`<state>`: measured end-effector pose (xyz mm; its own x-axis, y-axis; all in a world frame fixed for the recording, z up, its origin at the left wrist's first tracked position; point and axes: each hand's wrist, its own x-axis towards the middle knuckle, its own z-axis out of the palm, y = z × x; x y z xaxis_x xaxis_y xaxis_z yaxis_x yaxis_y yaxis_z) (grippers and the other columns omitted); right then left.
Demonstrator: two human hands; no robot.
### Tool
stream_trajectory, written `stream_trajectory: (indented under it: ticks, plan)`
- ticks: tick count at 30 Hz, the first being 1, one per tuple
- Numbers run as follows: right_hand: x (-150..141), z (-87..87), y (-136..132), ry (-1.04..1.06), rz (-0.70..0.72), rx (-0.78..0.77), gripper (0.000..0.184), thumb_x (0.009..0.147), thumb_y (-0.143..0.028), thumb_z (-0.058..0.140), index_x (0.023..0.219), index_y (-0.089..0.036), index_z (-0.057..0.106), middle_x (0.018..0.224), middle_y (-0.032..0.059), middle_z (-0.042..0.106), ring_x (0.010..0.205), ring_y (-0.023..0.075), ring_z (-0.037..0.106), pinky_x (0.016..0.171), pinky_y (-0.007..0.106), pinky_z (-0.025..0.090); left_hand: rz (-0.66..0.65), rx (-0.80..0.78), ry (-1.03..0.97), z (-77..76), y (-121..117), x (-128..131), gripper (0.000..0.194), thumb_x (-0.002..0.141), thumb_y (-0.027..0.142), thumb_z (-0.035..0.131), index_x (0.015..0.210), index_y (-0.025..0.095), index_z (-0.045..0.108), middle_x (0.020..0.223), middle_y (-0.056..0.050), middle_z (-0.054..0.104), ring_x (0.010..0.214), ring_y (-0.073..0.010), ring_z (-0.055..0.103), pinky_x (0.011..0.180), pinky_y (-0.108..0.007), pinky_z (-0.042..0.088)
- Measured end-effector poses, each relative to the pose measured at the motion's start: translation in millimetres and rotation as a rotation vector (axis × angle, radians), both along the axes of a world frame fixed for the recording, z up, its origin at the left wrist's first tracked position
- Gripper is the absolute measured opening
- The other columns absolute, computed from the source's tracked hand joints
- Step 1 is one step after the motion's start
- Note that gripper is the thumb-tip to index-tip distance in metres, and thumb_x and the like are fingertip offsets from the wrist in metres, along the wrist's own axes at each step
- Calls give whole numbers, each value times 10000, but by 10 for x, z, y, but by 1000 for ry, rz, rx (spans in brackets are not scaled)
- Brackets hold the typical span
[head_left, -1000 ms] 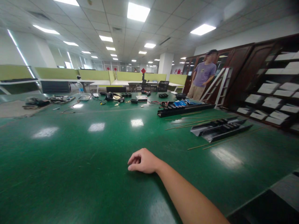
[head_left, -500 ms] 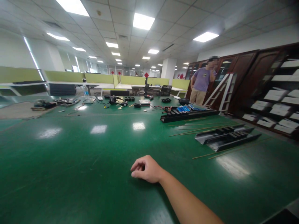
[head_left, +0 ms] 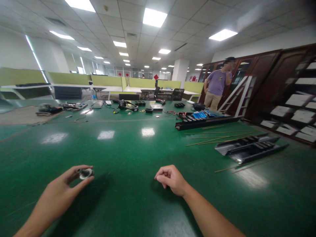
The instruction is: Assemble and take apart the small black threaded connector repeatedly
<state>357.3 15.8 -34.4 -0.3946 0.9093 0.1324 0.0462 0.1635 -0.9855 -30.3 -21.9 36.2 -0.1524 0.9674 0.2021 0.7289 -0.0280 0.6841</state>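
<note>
My left hand (head_left: 59,191) is at the lower left, just above the green tabletop (head_left: 118,200). Its thumb and fingers grip a small round piece (head_left: 86,173), dark with a silvery-white rim, too blurred to name more exactly. My right hand (head_left: 171,180) hovers low over the table, right of the middle. Its fingers curl inward and the thumb lies against them; I see nothing in them. A wide stretch of green surface lies between the two hands.
Black metal channels (head_left: 256,151) and thin brass-coloured rods (head_left: 217,138) lie on the right. Behind them, a longer channel (head_left: 204,123) stands by blue packets (head_left: 199,115). Headphones-like gear (head_left: 127,105) and a bottle (head_left: 93,93) sit far back. A person (head_left: 217,84) stands near a ladder (head_left: 243,95).
My left hand has come into view from the lower left with the small round piece. My right hand has shifted right in the picture, its thumb now closer to the fingers.
</note>
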Motion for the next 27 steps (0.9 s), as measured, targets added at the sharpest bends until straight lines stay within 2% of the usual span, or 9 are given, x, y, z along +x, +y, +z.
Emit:
stream_trajectory:
  ticks: [5,9,13,16,18,19,22,27]
  plan:
    - [-9,-8,-21,-33,-28,-29,349,753,-459,711,777,-112,691,503,-20,538,422,88,457,439,207,312,-179,-62,-373,-215,357,678,478,726,516,711,1051,171,653,1088,-92,727,1019,-261,687,988,-387,510]
    - [-39,-19,19,-6,-74,-35,374,717,-485,726,744,-115,675,486,-25,524,412,88,442,437,212,301,-288,-124,-502,-397,465,1075,421,739,439,729,1048,166,646,1091,-92,725,1044,-248,681,1008,-387,498]
    - [-115,-32,56,-52,-156,22,312,766,-426,684,708,-122,647,465,-37,487,421,79,396,443,209,281,-324,-101,-329,-459,410,1267,337,763,376,710,1052,207,675,1044,-50,734,985,-241,692,954,-388,522]
    - [-152,-12,46,-183,-68,51,218,744,-331,703,763,-117,666,502,-51,472,436,67,358,438,199,250,-399,-5,-118,-484,332,1344,265,782,312,681,1039,249,698,1057,-31,725,1009,-242,671,954,-394,513]
    - [-154,14,31,-244,-48,87,231,764,-302,677,916,-127,677,517,-69,460,433,67,344,436,195,249,-465,56,-13,-510,296,1372,262,797,282,660,1055,261,699,1082,-37,714,1037,-244,655,967,-396,504]
    - [-152,25,24,-285,-50,128,240,773,-275,662,970,-137,670,515,-75,461,434,70,354,446,197,265,-492,79,22,-523,285,1378,270,808,276,649,1074,263,694,1092,-44,709,1044,-244,650,971,-395,503]
    - [-145,41,4,-457,29,319,264,699,-165,684,963,-174,665,525,-82,511,459,78,421,516,211,327,-544,112,89,-549,263,1378,285,841,287,623,1120,273,680,1114,-55,695,1048,-239,645,967,-374,506]
    - [-151,30,-18,-430,-28,254,354,734,-150,653,1084,-186,611,535,-96,485,450,78,418,480,194,312,-606,106,125,-567,206,1366,347,835,287,644,1181,302,645,1132,-30,689,1037,-220,651,942,-333,516]
